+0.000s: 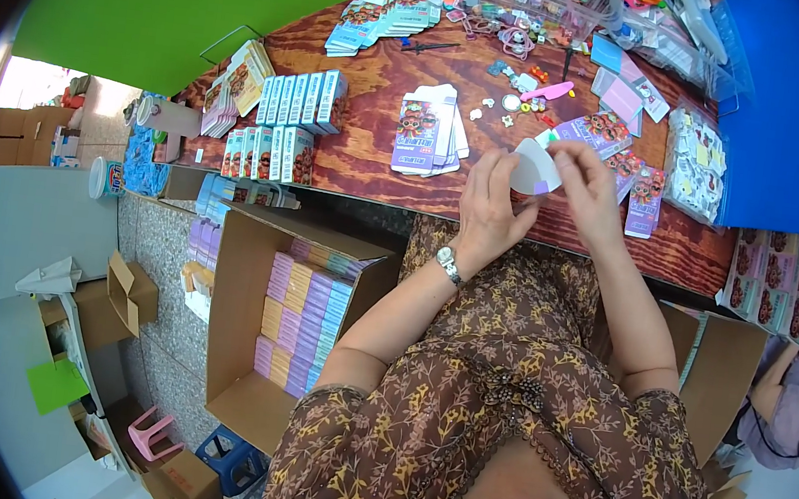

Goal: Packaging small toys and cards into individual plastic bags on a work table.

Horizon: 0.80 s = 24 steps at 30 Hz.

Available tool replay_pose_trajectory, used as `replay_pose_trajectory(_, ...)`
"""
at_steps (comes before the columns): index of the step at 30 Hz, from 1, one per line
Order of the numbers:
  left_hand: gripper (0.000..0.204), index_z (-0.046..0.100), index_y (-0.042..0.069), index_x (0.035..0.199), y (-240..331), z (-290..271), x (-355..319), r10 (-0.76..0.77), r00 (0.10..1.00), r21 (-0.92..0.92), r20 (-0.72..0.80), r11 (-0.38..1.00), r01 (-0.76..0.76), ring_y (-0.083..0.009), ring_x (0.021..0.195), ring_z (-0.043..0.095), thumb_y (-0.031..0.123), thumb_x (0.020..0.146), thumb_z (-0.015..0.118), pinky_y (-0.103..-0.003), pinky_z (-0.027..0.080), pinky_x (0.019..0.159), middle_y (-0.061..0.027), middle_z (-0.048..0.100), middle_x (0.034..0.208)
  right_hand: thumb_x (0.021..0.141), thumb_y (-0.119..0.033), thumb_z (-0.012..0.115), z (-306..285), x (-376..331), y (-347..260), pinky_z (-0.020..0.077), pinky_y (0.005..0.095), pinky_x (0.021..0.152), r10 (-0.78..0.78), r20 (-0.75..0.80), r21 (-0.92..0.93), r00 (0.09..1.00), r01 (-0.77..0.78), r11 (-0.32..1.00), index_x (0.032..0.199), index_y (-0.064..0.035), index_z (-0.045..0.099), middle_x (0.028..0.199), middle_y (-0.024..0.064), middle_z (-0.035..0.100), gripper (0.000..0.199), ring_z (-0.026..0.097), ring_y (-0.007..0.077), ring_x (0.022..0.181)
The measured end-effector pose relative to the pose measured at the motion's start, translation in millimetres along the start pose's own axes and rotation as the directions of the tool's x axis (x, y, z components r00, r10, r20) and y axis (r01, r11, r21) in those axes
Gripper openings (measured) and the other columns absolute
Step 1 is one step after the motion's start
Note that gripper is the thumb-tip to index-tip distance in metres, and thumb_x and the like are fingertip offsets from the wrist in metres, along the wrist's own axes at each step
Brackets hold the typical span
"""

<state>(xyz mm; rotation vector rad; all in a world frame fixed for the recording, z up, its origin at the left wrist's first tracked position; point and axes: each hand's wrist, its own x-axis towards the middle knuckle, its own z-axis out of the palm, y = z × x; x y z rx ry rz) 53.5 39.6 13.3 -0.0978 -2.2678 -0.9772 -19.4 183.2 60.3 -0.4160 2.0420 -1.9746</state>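
Observation:
Between my two hands, at the table's front edge, is a small carton [531, 169] with its white inner side and a bit of purple showing. My left hand [492, 201] has its fingers closed along the carton's left side. At the carton's upper right edge, my right hand [584, 187] pinches it between thumb and fingers. Purple printed cartons [644, 201] lie flat just right of my right hand. To the left of my hands rests a stack of flat purple and white cartons [416, 135]. Small charms and a pink strip [548, 91] are scattered beyond my hands.
Filled small boxes [290, 99] stand in rows at the table's left. A clear bin of trinkets [536, 4] sits at the back, a bag of small white pieces [696, 165] on the right. An open cardboard box of packed cartons [240, 350] stands left of my lap.

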Motion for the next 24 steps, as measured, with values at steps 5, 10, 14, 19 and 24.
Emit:
replay_pose_trajectory(5, 0.08, 0.043, -0.003, 0.136, -4, 8, -10, 0.019, 0.999, 0.045, 0.027, 0.999, -0.02, -0.0435, 0.118, 0.053, 0.005, 0.067, 0.082, -0.049, 0.046, 0.097, -0.0254, 0.049, 0.131, 0.094, -0.008, 0.067, 11, -13, 3, 0.0533, 0.0277, 0.078, -0.04, 0.048, -0.152, 0.998, 0.047, 0.987, 0.112, -0.0002, 0.067, 0.097, 0.0036, 0.067, 0.019, 0.065, 0.0113, 0.09)
replay_pose_trajectory(10, 0.096, 0.032, -0.01, 0.146, -13, 16, -16, 0.009, 1.0, -0.02, -0.004, 1.0, -0.009, -0.0468, 0.124, 0.049, 0.006, 0.066, 0.083, -0.052, 0.043, 0.103, -0.0285, 0.047, 0.138, 0.089, -0.007, 0.07, 14, -16, -6, 0.0561, 0.0318, 0.071, -0.239, 0.078, -0.553, 0.968, 0.242, 0.797, 0.107, -0.0018, 0.069, 0.097, 0.0099, 0.069, 0.019, 0.069, 0.0206, 0.085)
replay_pose_trajectory(14, 0.098, 0.031, -0.011, 0.146, -9, 15, -13, -0.056, 0.998, 0.024, -0.001, 0.998, 0.056, -0.048, 0.128, 0.046, 0.008, 0.066, 0.085, -0.054, 0.039, 0.107, -0.03, 0.046, 0.139, 0.087, -0.007, 0.069, 12, -16, -5, 0.0537, 0.0404, 0.073, -0.25, 0.051, -0.567, 0.967, 0.234, 0.79, 0.103, -0.0032, 0.069, 0.093, 0.014, 0.068, 0.017, 0.068, 0.0315, 0.084)
replay_pose_trajectory(19, 0.104, 0.03, -0.011, 0.148, -12, 18, -18, -0.028, 0.994, 0.112, 0.107, 0.994, 0.016, -0.0439, 0.128, 0.046, 0.016, 0.064, 0.086, -0.054, 0.034, 0.11, -0.0292, 0.047, 0.138, 0.085, -0.004, 0.069, 11, -19, 0, 0.0536, 0.0407, 0.073, -0.291, 0.076, -0.613, 0.954, 0.275, 0.741, 0.1, -0.0028, 0.071, 0.092, 0.0133, 0.069, 0.015, 0.067, 0.032, 0.083)
replay_pose_trajectory(24, 0.108, 0.027, -0.007, 0.152, -15, 20, -23, -0.148, 0.974, 0.057, 0.171, 0.988, 0.141, -0.0403, 0.126, 0.048, 0.021, 0.066, 0.086, -0.057, 0.033, 0.109, -0.0257, 0.049, 0.138, 0.088, -0.003, 0.07, -1, -21, 5, 0.055, 0.0368, 0.081, -0.4, 0.22, -0.607, 0.89, 0.446, 0.658, 0.111, -0.0021, 0.072, 0.107, 0.0167, 0.071, 0.023, 0.07, 0.0292, 0.096)
